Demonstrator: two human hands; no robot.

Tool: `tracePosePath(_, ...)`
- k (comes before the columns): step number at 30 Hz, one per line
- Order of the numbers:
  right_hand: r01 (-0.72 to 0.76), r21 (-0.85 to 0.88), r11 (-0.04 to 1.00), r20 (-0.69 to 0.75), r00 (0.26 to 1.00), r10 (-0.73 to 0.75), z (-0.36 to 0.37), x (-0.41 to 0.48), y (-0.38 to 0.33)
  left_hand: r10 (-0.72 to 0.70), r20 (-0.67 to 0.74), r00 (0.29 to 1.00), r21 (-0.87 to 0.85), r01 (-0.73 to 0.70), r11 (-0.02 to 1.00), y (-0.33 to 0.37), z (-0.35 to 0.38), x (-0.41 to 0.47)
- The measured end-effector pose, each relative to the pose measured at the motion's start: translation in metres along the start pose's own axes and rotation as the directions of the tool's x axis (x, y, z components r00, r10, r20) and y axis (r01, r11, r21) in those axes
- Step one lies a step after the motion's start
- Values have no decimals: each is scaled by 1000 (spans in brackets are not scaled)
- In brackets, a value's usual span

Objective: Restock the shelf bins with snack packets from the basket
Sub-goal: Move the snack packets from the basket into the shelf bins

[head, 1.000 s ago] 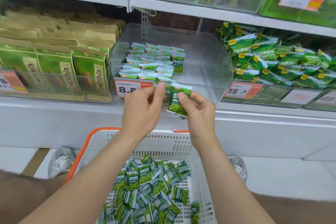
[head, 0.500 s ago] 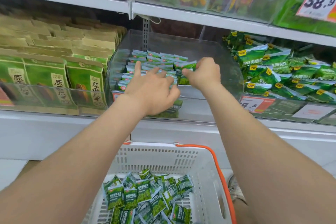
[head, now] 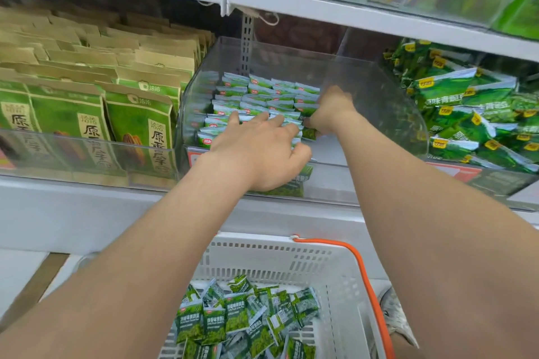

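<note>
Snack packet (head: 309,134), pinched beneath right fingers (head: 316,122)

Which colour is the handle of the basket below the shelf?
Orange. The handle runs along the rim of the white basket; the head view shows it.

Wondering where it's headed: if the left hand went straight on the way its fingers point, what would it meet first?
The left hand would meet the rows of small green snack packets in the clear bin; its fingertips seem almost on them.

Price tag (head: 194,159) mostly behind the left hand (head: 256,151) — basket (head: 277,245) cut off below.
</note>
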State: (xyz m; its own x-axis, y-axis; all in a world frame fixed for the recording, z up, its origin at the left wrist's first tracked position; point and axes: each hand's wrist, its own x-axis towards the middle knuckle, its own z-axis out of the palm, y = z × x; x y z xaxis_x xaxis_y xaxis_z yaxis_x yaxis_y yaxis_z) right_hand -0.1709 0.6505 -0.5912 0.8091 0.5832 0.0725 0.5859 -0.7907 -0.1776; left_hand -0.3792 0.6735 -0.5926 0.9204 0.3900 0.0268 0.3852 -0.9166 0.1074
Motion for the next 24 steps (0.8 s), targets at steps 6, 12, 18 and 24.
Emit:
tracePosePath(6, -29, 45, 999, -21, 999, 30, 0, -6, 7, -8, -16, 1000, -27, 8, 1000, 1, -1, -2)
tracePosePath(12, 64, 87, 994, 247, 965, -84, -15, -33, 5, -61, -145, 988, -33, 56, 998, 3, 1, -9)
tracePosePath(18, 168, 305, 938, -146, 981, -128, -38, -95, 13, -96, -261, 961, 102, 126, 987, 8, -2, -18)
tracePosePath(24, 487, 291, 824, -706, 690, -159, -26, -183, 20, -25, -635, 772, 73, 93, 993, 34, 11, -44)
